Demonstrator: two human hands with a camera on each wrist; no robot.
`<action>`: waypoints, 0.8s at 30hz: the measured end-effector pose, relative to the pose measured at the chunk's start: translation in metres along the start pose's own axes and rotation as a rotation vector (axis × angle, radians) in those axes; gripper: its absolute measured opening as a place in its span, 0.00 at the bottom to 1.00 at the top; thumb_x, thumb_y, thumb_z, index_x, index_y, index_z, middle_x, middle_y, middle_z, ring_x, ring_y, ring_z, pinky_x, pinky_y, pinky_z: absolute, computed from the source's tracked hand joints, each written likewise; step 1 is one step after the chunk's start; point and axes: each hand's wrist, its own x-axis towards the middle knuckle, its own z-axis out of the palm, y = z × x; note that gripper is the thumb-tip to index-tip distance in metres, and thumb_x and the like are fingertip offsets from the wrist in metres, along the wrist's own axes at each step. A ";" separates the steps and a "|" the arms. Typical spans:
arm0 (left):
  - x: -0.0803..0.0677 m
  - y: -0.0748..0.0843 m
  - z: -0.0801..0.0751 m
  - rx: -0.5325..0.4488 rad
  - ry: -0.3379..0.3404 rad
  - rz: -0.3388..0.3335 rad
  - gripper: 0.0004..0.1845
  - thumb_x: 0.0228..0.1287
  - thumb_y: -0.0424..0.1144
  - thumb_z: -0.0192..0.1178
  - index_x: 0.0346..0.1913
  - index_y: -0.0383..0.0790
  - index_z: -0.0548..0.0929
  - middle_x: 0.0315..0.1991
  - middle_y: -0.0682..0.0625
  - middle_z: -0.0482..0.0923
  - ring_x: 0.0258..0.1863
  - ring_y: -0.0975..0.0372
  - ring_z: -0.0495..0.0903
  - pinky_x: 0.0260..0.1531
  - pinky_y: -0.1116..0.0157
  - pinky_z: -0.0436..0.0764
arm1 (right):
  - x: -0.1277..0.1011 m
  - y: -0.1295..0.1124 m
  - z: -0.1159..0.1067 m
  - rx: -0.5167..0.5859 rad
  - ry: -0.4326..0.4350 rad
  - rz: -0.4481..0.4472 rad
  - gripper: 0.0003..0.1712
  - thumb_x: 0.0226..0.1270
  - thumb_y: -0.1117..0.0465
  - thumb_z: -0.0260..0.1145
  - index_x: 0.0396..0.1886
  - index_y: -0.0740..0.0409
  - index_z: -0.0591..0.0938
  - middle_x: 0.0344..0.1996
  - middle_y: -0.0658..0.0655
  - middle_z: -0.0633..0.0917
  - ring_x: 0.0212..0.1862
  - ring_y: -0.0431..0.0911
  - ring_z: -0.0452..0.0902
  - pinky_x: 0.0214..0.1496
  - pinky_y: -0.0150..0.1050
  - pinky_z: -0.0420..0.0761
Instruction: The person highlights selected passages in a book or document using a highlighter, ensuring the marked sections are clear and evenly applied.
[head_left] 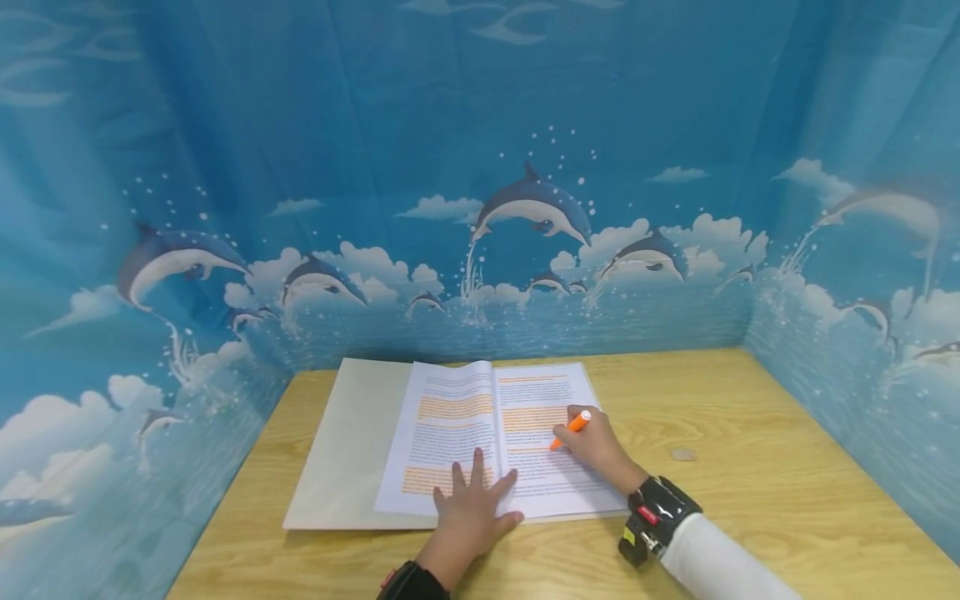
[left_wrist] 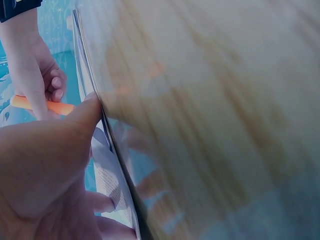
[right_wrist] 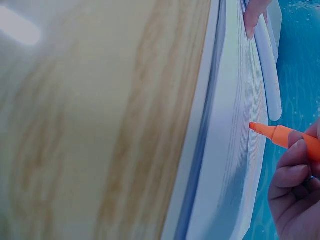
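A stapled or bound document (head_left: pixel 442 433) lies spread on the table, with orange highlighted bands across both printed pages. My right hand (head_left: pixel 597 446) pinches an orange highlighter (head_left: pixel 579 422) over the right page. In the right wrist view the highlighter's tip (right_wrist: pixel 254 126) is right at the lines of text. My left hand (head_left: pixel 471 512) rests with fingers spread over the lower part of the left page and the fold. The left wrist view shows the left thumb (left_wrist: pixel 90 110) at the near edge of the pages.
The pale cover (head_left: pixel 341 446) of the document extends to the left under the pages. A small translucent piece (head_left: pixel 683 455) lies on the wooden table (head_left: pixel 787 500) to the right. Blue dolphin-printed curtains (head_left: pixel 420 167) enclose the table at the back and sides.
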 end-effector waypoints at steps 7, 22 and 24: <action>-0.001 -0.001 0.000 -0.002 -0.010 0.006 0.34 0.64 0.70 0.55 0.73 0.71 0.69 0.81 0.40 0.50 0.74 0.32 0.55 0.61 0.25 0.63 | -0.002 0.003 -0.009 -0.023 -0.010 0.010 0.20 0.56 0.70 0.67 0.14 0.54 0.65 0.11 0.47 0.65 0.17 0.39 0.60 0.20 0.28 0.59; -0.004 -0.001 -0.008 0.118 -0.012 0.040 0.35 0.66 0.72 0.52 0.75 0.71 0.66 0.80 0.40 0.53 0.73 0.34 0.61 0.59 0.29 0.70 | -0.003 0.011 -0.025 -0.046 0.015 0.008 0.20 0.56 0.72 0.67 0.15 0.55 0.66 0.12 0.47 0.64 0.18 0.40 0.61 0.22 0.29 0.60; -0.004 -0.002 -0.008 0.120 -0.009 0.049 0.35 0.66 0.72 0.52 0.75 0.71 0.66 0.80 0.40 0.54 0.73 0.34 0.61 0.58 0.30 0.71 | -0.003 0.011 -0.027 -0.047 0.014 0.014 0.21 0.56 0.72 0.67 0.15 0.55 0.66 0.11 0.47 0.65 0.18 0.39 0.61 0.21 0.28 0.60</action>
